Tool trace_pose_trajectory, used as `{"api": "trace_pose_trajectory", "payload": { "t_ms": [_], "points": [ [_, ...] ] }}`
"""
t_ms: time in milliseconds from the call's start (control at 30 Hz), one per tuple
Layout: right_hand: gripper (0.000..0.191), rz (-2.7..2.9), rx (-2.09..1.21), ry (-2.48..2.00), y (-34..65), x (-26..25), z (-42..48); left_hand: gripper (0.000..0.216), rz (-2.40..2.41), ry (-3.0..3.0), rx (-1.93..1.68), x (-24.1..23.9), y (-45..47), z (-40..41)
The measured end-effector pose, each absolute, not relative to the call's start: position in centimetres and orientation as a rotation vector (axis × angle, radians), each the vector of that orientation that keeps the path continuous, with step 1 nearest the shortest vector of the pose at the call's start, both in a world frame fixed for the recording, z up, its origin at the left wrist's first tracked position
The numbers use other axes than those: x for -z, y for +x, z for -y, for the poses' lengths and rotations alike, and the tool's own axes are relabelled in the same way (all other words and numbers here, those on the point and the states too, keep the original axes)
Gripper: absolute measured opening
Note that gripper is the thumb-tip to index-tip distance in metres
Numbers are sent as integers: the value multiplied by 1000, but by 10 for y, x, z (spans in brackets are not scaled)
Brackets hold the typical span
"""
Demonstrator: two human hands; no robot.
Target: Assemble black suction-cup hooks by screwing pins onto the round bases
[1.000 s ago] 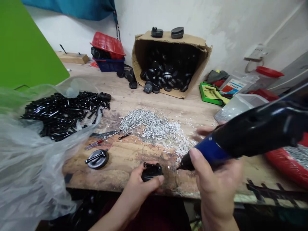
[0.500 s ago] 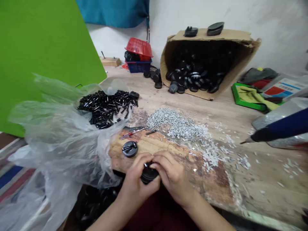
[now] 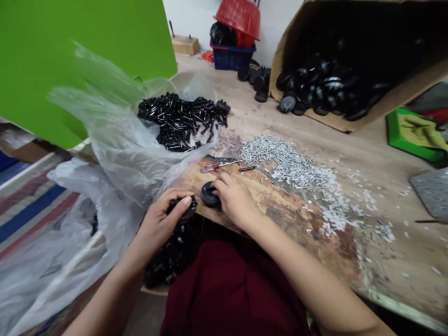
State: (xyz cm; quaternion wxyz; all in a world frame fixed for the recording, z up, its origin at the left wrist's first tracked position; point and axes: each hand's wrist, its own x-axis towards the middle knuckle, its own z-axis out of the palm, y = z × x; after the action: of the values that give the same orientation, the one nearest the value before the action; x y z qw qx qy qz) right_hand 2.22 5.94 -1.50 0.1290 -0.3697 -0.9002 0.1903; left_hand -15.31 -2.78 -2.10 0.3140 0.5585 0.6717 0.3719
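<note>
Between the thumb and fingers of my left hand (image 3: 168, 212) is a round black plastic knob (image 3: 185, 213), held just off the table's front edge. My right hand (image 3: 233, 198) grips a second round black knob (image 3: 210, 195) by its raised bar, at the front of the worn wooden board (image 3: 259, 193). Below my left hand, more black parts (image 3: 171, 259) fill a box under the table edge. Behind my right hand lie a screwdriver with a red and clear handle (image 3: 212, 168) and a single black pin (image 3: 247, 168).
A heap of small black pins (image 3: 182, 119) lies on a clear plastic bag (image 3: 119, 144). Silver pins (image 3: 269, 151) and white bits (image 3: 332, 205) spread across the table. A cardboard box (image 3: 332, 122) of black knobs stands behind, near a blue basket (image 3: 229, 58).
My hands have parted. The left has carried its knob leftward past the table edge, and the right has taken hold of the knob that lay on the board. The view has shifted.
</note>
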Motion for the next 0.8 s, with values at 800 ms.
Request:
{"api": "trace_pose_trajectory", "payload": {
  "t_ms": [800],
  "points": [
    [32, 3066, -1453, -850, -96, 203, 44, 34, -2030, 955, -665, 243, -232, 165]
  ]
}}
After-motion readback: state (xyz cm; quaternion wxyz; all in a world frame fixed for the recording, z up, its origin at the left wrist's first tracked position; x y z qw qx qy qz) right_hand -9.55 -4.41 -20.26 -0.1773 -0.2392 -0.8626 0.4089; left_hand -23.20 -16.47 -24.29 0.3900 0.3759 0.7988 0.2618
